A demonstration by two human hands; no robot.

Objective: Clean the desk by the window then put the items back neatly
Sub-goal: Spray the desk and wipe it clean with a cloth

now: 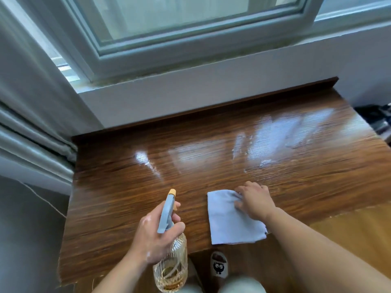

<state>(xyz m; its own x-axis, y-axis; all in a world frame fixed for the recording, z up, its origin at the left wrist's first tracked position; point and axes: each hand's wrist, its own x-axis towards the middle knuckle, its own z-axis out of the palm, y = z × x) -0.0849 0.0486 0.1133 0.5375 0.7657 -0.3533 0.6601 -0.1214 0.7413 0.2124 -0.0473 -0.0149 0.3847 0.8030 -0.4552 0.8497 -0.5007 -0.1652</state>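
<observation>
The dark wooden desk stands under the window, its top shiny with wet streaks at the right. My left hand grips the neck of a ribbed clear spray bottle with a pale blue trigger head and orange nozzle, held over the desk's near edge and pointing away from me. A folded light blue cloth lies flat on the desk near the front edge. My right hand rests on the cloth's upper right part, fingers bent and pressing down on it.
A white window sill and window frame run along the back of the desk. Grey curtains hang at the left. Dark items sit beyond the desk's right end. A slippered foot shows on the wooden floor below.
</observation>
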